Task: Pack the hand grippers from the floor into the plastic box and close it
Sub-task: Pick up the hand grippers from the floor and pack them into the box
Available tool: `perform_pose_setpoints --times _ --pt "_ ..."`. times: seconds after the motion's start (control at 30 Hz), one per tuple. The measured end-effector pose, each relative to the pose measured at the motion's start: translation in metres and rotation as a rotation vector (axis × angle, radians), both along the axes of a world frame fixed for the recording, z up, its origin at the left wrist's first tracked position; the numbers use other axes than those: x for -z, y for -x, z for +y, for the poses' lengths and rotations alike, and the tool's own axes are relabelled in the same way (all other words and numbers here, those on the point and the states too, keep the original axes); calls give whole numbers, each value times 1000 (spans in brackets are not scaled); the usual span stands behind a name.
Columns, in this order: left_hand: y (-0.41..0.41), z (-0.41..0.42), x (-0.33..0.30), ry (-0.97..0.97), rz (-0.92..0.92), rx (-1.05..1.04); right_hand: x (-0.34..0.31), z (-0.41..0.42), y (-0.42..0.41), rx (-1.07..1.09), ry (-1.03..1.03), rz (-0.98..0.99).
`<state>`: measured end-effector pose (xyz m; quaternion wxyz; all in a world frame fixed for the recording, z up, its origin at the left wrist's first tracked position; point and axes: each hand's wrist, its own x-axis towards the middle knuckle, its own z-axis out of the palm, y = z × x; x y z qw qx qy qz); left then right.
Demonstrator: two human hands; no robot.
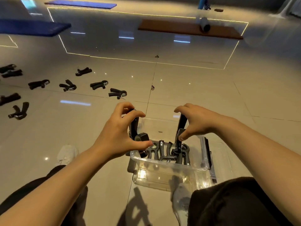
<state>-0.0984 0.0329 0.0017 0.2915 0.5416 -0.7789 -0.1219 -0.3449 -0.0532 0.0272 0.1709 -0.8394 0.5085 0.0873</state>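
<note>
A clear plastic box (164,172) stands on the tiled floor between my knees, with several black hand grippers (164,151) lying inside it. My left hand (118,132) holds a black hand gripper (134,128) over the box's left edge, thumb and fingers curled round it. My right hand (197,121) pinches another black hand gripper (180,128) upright over the box's right half. Several more hand grippers (117,93) lie scattered on the floor to the far left. The box's clear lid (210,162) leans against its right side.
Blue mats (32,27) lie at the far left and a brown mat (189,29) with a grey roller (204,24) at the back. My white shoe (67,154) rests left of the box; my dark-clad knees fill the bottom corners.
</note>
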Motion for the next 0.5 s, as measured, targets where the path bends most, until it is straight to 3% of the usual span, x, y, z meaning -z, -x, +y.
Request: perform_pose_setpoints --times 0.07,0.27,0.4,0.5 --pt "8 5 -3 -43 -7 6 2 -1 -2 -67 0 42" --pt "11 -21 -7 -80 -125 125 35 -22 -9 -469 241 525" --pt "14 -50 60 -54 40 -31 85 -54 -6 -596 191 545" --pt "21 -67 124 -35 119 -151 128 -76 5 -563 108 454"
